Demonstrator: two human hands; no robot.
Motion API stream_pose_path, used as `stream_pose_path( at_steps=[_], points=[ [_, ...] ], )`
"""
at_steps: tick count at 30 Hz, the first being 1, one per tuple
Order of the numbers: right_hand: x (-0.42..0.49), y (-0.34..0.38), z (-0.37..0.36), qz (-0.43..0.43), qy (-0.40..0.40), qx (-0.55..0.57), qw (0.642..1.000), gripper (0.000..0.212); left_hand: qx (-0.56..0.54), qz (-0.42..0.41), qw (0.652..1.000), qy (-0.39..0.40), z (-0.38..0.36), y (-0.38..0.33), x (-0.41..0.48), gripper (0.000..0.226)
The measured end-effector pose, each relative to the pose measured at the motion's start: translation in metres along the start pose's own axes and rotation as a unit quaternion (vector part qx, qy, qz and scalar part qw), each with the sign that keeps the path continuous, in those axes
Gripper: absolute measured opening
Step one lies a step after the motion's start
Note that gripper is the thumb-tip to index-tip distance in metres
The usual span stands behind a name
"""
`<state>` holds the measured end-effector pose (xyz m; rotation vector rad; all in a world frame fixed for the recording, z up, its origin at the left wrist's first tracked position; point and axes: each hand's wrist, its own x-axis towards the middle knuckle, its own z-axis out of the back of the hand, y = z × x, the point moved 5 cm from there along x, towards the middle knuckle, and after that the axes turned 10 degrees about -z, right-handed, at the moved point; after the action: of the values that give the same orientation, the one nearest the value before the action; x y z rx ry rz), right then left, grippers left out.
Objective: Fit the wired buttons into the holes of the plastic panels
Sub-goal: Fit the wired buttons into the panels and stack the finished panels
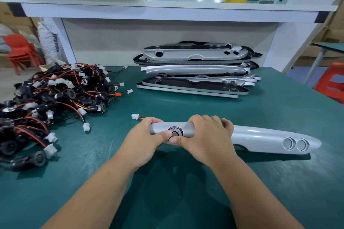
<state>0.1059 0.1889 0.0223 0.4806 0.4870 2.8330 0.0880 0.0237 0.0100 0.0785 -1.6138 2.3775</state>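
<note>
A long silver plastic panel (260,135) lies across the green table in front of me. My left hand (147,139) grips its left end, thumb on the front face. My right hand (204,137) grips the panel just to the right, fingers curled over the top edge. Both thumbs press on a round button (175,132) seated in the panel's left hole. The button's red-black wire ends in a white connector (135,116) behind the panel. Two empty round holes (296,144) show near the panel's right end.
A tangled heap of black wired buttons (55,98) with white connectors fills the left of the table. A stack of silver and black panels (195,69) stands at the back, under a white shelf (167,11). Orange stools stand at far left and far right.
</note>
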Motion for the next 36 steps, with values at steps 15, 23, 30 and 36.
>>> stream_pose_path(
  at_steps=[15,23,30,36],
  points=[
    [0.002,-0.005,0.0,-0.007,0.004,0.022,1.0,0.048,-0.046,0.029,0.998,0.009,-0.007,0.006,-0.001,0.008],
    [0.005,-0.006,0.002,-0.05,-0.018,0.011,0.999,0.048,0.014,-0.009,1.0,0.011,-0.009,0.0,0.0,0.013],
    [-0.001,-0.003,0.004,-0.017,-0.029,-0.01,0.999,0.056,0.062,-0.035,0.997,0.014,-0.006,-0.004,0.0,0.019],
    [-0.003,-0.005,0.004,0.045,0.013,-0.031,0.998,0.083,0.036,-0.025,0.999,-0.003,-0.005,0.0,0.003,0.018]
  ],
)
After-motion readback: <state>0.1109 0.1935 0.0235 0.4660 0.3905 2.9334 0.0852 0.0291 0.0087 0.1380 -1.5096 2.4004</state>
